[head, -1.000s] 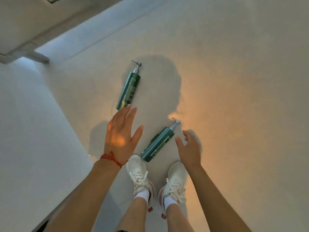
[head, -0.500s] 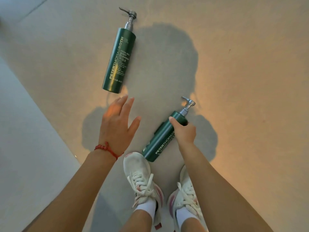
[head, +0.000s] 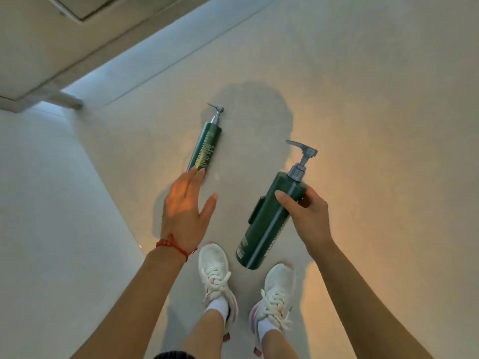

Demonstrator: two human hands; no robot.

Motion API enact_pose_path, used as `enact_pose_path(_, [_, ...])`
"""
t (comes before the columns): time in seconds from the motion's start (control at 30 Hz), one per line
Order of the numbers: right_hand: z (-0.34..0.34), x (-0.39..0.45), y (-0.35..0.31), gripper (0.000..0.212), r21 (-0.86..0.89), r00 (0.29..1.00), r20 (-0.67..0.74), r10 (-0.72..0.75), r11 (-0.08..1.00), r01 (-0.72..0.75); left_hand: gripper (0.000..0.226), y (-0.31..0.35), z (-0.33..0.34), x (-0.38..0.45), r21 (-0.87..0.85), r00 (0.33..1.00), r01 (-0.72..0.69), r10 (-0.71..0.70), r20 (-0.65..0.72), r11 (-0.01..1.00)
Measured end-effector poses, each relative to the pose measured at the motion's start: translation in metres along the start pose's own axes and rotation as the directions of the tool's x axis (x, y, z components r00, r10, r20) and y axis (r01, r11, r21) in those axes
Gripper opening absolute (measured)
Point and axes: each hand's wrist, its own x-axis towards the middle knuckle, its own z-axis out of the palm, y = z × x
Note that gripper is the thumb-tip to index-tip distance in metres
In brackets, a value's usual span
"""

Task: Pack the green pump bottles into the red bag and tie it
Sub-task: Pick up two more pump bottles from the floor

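Two dark green pump bottles with grey pump heads are in view. One green pump bottle (head: 206, 147) lies flat on the pale floor, pump pointing away from me. My left hand (head: 185, 208) hovers just below its base, fingers spread, fingertips overlapping the bottle's bottom edge; I cannot tell whether they touch it. My right hand (head: 308, 216) grips the second green pump bottle (head: 269, 218) near its shoulder and holds it lifted off the floor, tilted, pump up and to the right. No red bag is visible.
My two white sneakers (head: 215, 270) stand on the floor just below the held bottle. A raised white surface (head: 46, 216) fills the left side, and a pale cabinet or furniture edge (head: 51, 60) runs across the upper left.
My right hand closed around the nearer bottle and raised it from the floor. My left hand stayed open and now reaches the base of the far bottle. The camera view pulled back.
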Motion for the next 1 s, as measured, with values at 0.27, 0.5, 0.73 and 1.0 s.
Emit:
enact_pose_path(0.27, [0.000,0.042,-0.089,0.025,0.026,0.999,-0.020,-0.043,0.999,0.043,0.049,-0.003,-0.037,0.079,-0.058,0.995,0.050,-0.045,0.085,0.997])
enact_pose_path(0.5, [0.030,0.106,-0.102,0.029,0.050,0.998,-0.046,-0.039,0.998,0.041,0.048,-0.035,-0.018,0.163,-0.082,0.981,0.039,-0.023,0.195,0.996])
enact_pose_path(0.73, [0.053,0.172,-0.072,0.016,0.051,0.999,-0.043,-0.032,0.998,0.034,0.047,-0.089,0.057,0.226,-0.007,0.958,0.128,-0.122,0.259,0.992])
enact_pose_path(1.0, [0.048,0.235,-0.006,0.032,0.113,0.999,-0.032,0.040,0.993,-0.037,0.053,-0.138,0.152,0.252,-0.065,0.899,0.373,-0.343,0.273,0.925])
